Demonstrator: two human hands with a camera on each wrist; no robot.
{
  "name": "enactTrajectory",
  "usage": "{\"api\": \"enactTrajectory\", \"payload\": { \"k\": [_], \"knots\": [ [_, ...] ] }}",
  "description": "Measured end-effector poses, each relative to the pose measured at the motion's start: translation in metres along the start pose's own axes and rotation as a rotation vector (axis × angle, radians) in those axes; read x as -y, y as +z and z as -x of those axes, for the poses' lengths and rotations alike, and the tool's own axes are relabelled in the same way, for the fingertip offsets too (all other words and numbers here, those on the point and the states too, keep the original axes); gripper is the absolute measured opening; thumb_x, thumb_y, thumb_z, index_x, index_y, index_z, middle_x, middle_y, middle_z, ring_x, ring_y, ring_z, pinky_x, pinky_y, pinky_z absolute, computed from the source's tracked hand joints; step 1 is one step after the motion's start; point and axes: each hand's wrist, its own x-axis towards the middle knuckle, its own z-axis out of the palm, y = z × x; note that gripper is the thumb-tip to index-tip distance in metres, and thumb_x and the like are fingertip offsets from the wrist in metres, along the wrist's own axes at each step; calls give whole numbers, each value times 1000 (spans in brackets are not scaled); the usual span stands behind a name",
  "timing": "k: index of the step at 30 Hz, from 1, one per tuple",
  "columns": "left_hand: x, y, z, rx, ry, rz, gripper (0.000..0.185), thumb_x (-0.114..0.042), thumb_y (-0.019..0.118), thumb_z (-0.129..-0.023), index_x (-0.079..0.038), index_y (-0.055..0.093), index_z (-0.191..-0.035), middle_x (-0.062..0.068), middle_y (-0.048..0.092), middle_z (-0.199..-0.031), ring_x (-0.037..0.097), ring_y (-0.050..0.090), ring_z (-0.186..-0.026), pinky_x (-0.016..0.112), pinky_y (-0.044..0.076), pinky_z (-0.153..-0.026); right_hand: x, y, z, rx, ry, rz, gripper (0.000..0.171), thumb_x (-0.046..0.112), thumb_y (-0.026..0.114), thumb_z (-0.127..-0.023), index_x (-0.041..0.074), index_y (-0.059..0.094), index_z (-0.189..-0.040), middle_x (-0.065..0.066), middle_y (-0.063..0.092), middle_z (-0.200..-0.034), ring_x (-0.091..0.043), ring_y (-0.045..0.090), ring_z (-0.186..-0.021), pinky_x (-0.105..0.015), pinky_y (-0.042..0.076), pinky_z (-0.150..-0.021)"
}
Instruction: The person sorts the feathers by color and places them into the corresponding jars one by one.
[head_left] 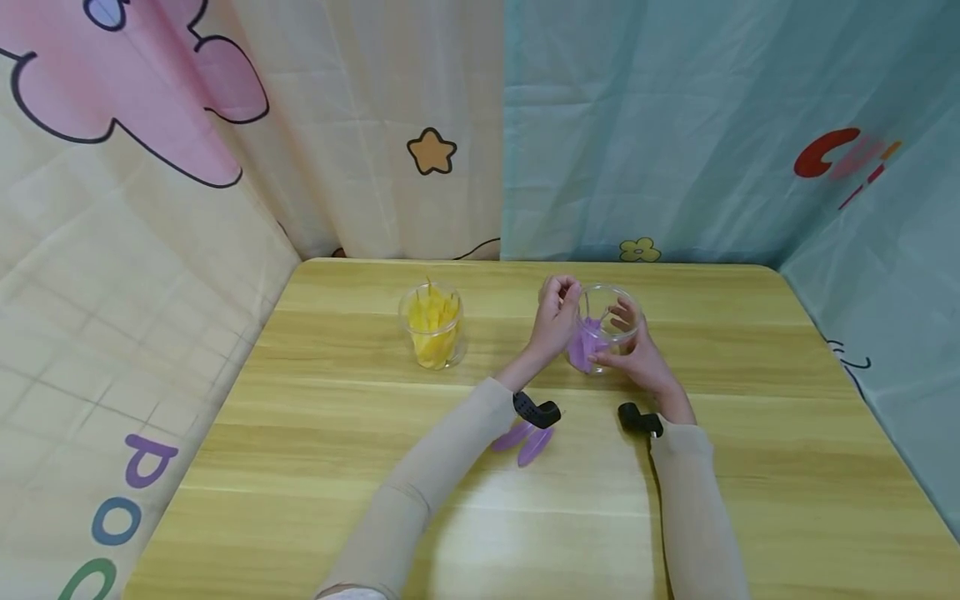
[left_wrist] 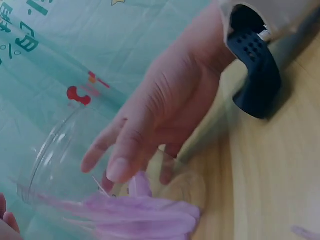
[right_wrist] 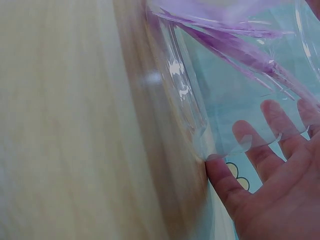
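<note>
In the head view, my right hand (head_left: 641,358) holds a clear cup (head_left: 611,337) from its right side, thumb in front and fingers curled round the far side. Several slender, feather-like purple pieces (head_left: 583,346) lean inside against the cup's left wall. My left hand (head_left: 557,315) is at the left edge of the rim, its fingers bent and drawn together; I cannot tell what is between them. The left wrist view shows the right thumb (left_wrist: 120,170) at the cup wall, over the purple bunch (left_wrist: 145,217). Right fingers (right_wrist: 250,142) show through the wall in the right wrist view.
Loose purple pieces (head_left: 535,447) lie on the wooden table (head_left: 337,492) below the left wrist. A second clear cup (head_left: 456,356), filled with yellow pieces (head_left: 433,321), stands to the left. Patterned curtains (head_left: 645,125) hang behind the table and along its sides.
</note>
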Motion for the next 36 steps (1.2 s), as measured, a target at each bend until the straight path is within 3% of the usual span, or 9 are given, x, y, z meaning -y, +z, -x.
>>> {"api": "enactTrajectory", "payload": {
  "k": [9,15,20,27,36],
  "knots": [
    [8,-26,19,79,6,-254,14,-16,51,-99,-2,54,-101,7,46,-99,17,39,-92,24,34,-77,1,-2,-3,-8,-8,-7,95,-13,71,-75,7,11,-147,-29,18,-146,-50,14,-133,-63,11,-105],
    [12,-45,40,240,-42,-486,18,-26,61,-94,-8,62,-94,16,52,-99,22,39,-91,30,30,-80,1,-4,-5,-1,-34,8,96,-14,70,-75,7,11,-147,-29,18,-145,-50,15,-132,-64,13,-104],
    [16,-56,60,384,-135,-715,27,-47,65,-87,-20,66,-88,6,54,-99,16,39,-92,30,31,-80,2,-3,-5,3,-24,8,97,-13,71,-75,6,10,-148,-29,18,-146,-49,15,-133,-63,11,-105],
    [16,-63,82,488,-172,-915,29,-54,65,-84,-24,66,-83,-6,51,-90,14,41,-85,29,32,-78,3,-2,-4,-1,-10,4,97,-13,71,-75,6,9,-148,-29,17,-147,-49,14,-133,-62,10,-106],
    [13,-61,100,563,-132,-1085,32,-60,69,-77,-28,63,-72,-6,50,-87,14,39,-81,27,33,-74,0,-1,-2,-4,-17,-7,96,-15,70,-74,4,10,-147,-30,18,-145,-50,15,-133,-62,11,-105]
  ]
}}
